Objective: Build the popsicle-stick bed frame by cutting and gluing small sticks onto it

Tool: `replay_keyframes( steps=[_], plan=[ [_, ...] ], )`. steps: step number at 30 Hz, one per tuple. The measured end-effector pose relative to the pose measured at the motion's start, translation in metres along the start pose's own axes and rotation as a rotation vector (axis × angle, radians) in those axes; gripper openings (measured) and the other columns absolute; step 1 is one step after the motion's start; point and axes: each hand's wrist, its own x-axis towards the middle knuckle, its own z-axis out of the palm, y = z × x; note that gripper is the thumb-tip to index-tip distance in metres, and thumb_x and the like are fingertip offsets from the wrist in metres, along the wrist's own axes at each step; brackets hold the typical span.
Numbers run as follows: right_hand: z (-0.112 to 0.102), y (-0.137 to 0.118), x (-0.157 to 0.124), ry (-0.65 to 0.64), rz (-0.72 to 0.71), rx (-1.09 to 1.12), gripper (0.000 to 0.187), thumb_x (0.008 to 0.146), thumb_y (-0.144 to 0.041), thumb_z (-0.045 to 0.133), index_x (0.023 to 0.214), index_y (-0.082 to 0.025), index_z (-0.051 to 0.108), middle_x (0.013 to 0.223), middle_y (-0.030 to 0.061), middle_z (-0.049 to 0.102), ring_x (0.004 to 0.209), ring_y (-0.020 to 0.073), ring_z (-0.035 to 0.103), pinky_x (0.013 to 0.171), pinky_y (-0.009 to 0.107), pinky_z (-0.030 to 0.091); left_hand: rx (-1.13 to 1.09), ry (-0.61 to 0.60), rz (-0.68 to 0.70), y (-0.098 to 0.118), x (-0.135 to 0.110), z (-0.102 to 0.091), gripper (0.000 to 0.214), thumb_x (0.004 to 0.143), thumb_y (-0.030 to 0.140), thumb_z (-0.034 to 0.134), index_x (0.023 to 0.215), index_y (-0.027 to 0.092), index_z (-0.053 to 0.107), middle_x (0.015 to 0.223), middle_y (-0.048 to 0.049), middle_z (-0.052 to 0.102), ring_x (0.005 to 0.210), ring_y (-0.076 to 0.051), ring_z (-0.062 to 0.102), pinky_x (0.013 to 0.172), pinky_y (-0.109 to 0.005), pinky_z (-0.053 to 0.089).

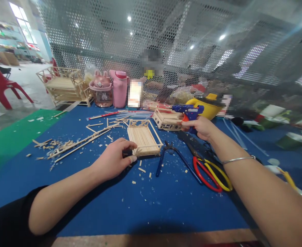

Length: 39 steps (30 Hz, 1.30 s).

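My left hand (pixel 118 156) pinches the near left corner of a small wooden stick model (pixel 144 137), a slatted bed-like base with thin rails at its far end and right side. My right hand (pixel 201 127) grips a blue glue gun (pixel 189 110) with an orange trigger. Its nozzle points left, over a second small stick piece (pixel 166 120). Just right of the model lie blue-handled pliers (pixel 176 151), spread apart. Scissors (pixel 210 171) with red and yellow handles rest below my right forearm.
Loose sticks (pixel 84 142) and offcuts are strewn on the left of the blue table (pixel 109 206). Behind stand a larger stick model (pixel 65 85), a pink bottle (pixel 120 89), a lit phone (pixel 134 93) and a yellow container (pixel 204 106). A perforated metal screen (pixel 101 41) rises at the back.
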Motion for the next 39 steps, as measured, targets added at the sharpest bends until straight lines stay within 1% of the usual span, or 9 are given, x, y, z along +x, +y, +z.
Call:
replay_keyframes(
  steps=[5,7,11,14,16,19,24,32,39],
  plan=[
    [0.01,-0.022,-0.044,0.021,-0.09,0.034,0.027,0.062,-0.023,0.073,0.087,-0.02,0.063,0.088,0.0021,0.067,0.063,0.0122,0.057,0.057,0.026,0.046,0.011,0.007,0.003,0.0,-0.001,0.0,0.029,0.075,0.018,0.062,0.103,0.019,0.063,0.094,-0.0033,0.059,0.081,-0.015,0.058,0.075,-0.03,0.049],
    [0.008,-0.029,-0.071,-0.016,-0.128,0.032,0.017,0.066,-0.027,0.072,0.077,-0.018,0.063,0.079,0.0011,0.065,0.057,0.01,0.054,0.056,0.026,0.044,0.019,0.005,-0.005,0.001,-0.001,0.0,0.029,0.075,0.017,0.062,0.103,0.019,0.063,0.093,-0.0033,0.059,0.08,-0.015,0.058,0.074,-0.029,0.049],
    [0.004,-0.027,-0.123,-0.125,-0.106,-0.089,0.022,0.075,-0.039,0.066,0.067,-0.018,0.062,0.059,0.0003,0.059,0.058,0.0126,0.054,0.057,0.027,0.043,0.034,0.006,-0.01,0.001,-0.002,-0.001,0.03,0.074,0.015,0.063,0.104,0.017,0.063,0.095,-0.0039,0.06,0.082,-0.015,0.058,0.075,-0.029,0.05],
    [0.01,-0.019,-0.151,-0.198,-0.069,-0.254,0.034,0.077,-0.047,0.062,0.056,-0.019,0.059,0.073,0.0056,0.067,0.072,0.0192,0.06,0.061,0.029,0.046,0.048,-0.001,0.004,0.001,-0.001,-0.001,0.032,0.073,0.016,0.065,0.105,0.017,0.062,0.098,-0.0042,0.06,0.085,-0.015,0.059,0.08,-0.03,0.05],
    [0.02,-0.016,-0.162,-0.212,-0.083,-0.373,0.031,0.075,-0.049,0.062,0.063,-0.021,0.065,0.084,0.0059,0.07,0.081,0.0234,0.062,0.07,0.033,0.05,0.061,-0.003,-0.002,0.001,-0.001,-0.001,0.032,0.073,0.017,0.065,0.105,0.018,0.062,0.099,-0.0042,0.06,0.085,-0.016,0.059,0.081,-0.031,0.05],
    [0.037,-0.016,-0.168,-0.208,-0.127,-0.49,0.027,0.074,-0.048,0.062,0.086,-0.025,0.071,0.087,0.0032,0.072,0.085,0.0259,0.065,0.079,0.039,0.051,0.065,-0.004,-0.012,0.001,-0.001,-0.001,0.03,0.075,0.018,0.064,0.105,0.018,0.062,0.099,-0.0045,0.06,0.085,-0.016,0.059,0.079,-0.03,0.05],
    [0.053,-0.013,-0.162,-0.2,-0.215,-0.512,0.029,0.078,-0.048,0.059,0.098,-0.027,0.066,0.092,0.0009,0.071,0.085,0.023,0.066,0.082,0.037,0.052,0.053,0.007,-0.001,-0.001,-0.001,0.0,0.03,0.075,0.019,0.063,0.105,0.018,0.062,0.1,-0.0046,0.06,0.082,-0.015,0.059,0.077,-0.03,0.051],
    [0.057,-0.015,-0.16,-0.221,-0.317,-0.57,0.024,0.086,-0.044,0.051,0.096,-0.025,0.063,0.093,-0.0013,0.068,0.087,0.0179,0.063,0.081,0.029,0.049,0.076,0.006,0.009,-0.001,0.0,-0.001,0.029,0.076,0.02,0.062,0.104,0.019,0.062,0.1,-0.0046,0.061,0.084,-0.016,0.06,0.078,-0.031,0.051],
    [0.056,-0.016,-0.158,-0.22,-0.337,-0.62,0.024,0.087,-0.044,0.051,0.096,-0.025,0.062,0.09,-0.0001,0.067,0.083,0.0197,0.062,0.079,0.032,0.049,0.061,-0.003,0.022,-0.003,0.0,0.0,0.03,0.076,0.021,0.061,0.106,0.019,0.062,0.099,-0.0046,0.06,0.084,-0.017,0.059,0.078,-0.032,0.051]
  ],
)
